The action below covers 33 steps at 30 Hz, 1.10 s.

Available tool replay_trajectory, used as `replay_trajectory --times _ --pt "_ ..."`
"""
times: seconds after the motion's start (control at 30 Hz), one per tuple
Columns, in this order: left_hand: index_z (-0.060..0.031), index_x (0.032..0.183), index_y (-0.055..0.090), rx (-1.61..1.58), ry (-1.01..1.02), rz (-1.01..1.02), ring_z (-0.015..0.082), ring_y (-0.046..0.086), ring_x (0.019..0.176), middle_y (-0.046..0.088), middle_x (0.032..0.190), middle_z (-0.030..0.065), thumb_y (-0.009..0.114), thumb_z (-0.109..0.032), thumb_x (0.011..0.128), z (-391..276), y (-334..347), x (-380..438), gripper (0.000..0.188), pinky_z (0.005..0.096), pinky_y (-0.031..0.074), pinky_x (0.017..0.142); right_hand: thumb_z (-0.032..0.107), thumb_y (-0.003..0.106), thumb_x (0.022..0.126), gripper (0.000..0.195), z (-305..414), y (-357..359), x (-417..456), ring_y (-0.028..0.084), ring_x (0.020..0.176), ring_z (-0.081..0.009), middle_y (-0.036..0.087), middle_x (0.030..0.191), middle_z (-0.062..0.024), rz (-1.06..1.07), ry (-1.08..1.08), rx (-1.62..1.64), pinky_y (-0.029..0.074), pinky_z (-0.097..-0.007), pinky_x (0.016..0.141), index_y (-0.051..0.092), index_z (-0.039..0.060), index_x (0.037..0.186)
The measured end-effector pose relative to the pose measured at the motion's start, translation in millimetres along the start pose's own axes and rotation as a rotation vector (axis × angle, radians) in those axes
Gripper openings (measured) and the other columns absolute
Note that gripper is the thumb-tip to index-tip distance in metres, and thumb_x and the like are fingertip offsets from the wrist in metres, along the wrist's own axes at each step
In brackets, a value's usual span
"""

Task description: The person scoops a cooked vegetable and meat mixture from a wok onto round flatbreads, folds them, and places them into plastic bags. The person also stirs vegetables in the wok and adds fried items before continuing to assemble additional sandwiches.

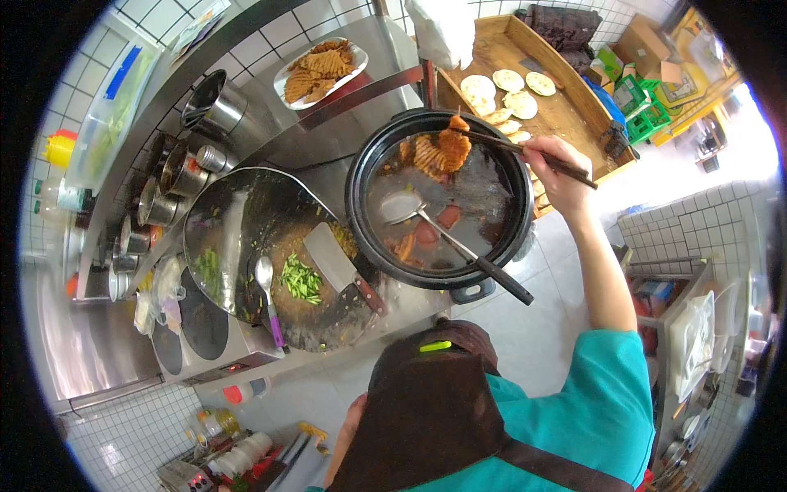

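Observation:
My right hand [558, 169] grips a pair of dark chopsticks [495, 141] over a round black pan [355, 234] of brown broth. Held at the chopstick tips is a scored piece of brown food [454, 150], its lower part near or in the liquid. A metal ladle [401, 206] rests in the broth, its black handle lying across the rim. Other reddish-brown pieces [427, 231] sit in the broth. Down beside the dark apron [424, 424], only part of my left hand [355, 411] shows; its fingers are hidden.
Left of the pan, a round chopping board [276, 234] bears a cleaver [332, 258], chopped greens [301, 278] and a purple-handled spoon [265, 280]. Scored brown pieces fill a white plate [363, 61] behind. Flatbreads [521, 104] lie in a wooden tray [575, 126]. Metal pots [184, 169] line the left.

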<state>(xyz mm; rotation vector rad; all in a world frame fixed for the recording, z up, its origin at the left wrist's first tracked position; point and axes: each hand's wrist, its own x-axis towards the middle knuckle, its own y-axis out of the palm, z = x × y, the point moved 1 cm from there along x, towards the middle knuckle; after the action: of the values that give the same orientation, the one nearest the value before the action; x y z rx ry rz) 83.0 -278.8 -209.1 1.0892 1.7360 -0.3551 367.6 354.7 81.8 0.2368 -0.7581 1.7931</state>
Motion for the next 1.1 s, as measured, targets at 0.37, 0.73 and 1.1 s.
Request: replay_trajectory --times 0.37,0.73,1.1 --pt "0.0065 0.125 0.065 0.407 -0.351 -0.111 0.0238 0.061 0.106 0.069 0.119 0.0114 0.042 -0.058 0.104 -36 17 -39 0.072 0.0371 0.045 0.101 0.000 0.076 0.084 0.015 23 31 -27 0.068 0.075 -0.0180 0.073 0.085 -0.0096 -0.145 -0.145 -0.063 0.053 -0.0288 0.069 0.074 0.0050 0.097" --pt "0.0007 0.137 0.055 0.707 0.482 -0.279 0.0151 0.064 0.105 0.069 0.115 0.0075 0.068 -0.032 0.098 -99 -78 -7 0.052 0.0325 0.053 0.090 -0.004 0.063 0.096 0.011 80 73 -50 0.071 0.089 -0.0220 0.073 0.103 -0.0186 -0.211 -0.199 -0.021 0.058 -0.0318 0.081 0.068 -0.0022 0.105" --pt "-0.0035 0.119 0.071 0.608 1.145 -0.442 0.0103 0.063 0.080 0.067 0.099 0.0052 0.069 -0.021 0.097 -400 0 -34 0.028 0.0240 0.050 0.073 -0.004 0.076 0.078 0.022 135 329 -165 0.073 0.087 -0.0241 0.074 0.099 -0.0085 0.392 -0.221 0.194 0.059 -0.0329 0.077 0.070 0.0064 0.097"
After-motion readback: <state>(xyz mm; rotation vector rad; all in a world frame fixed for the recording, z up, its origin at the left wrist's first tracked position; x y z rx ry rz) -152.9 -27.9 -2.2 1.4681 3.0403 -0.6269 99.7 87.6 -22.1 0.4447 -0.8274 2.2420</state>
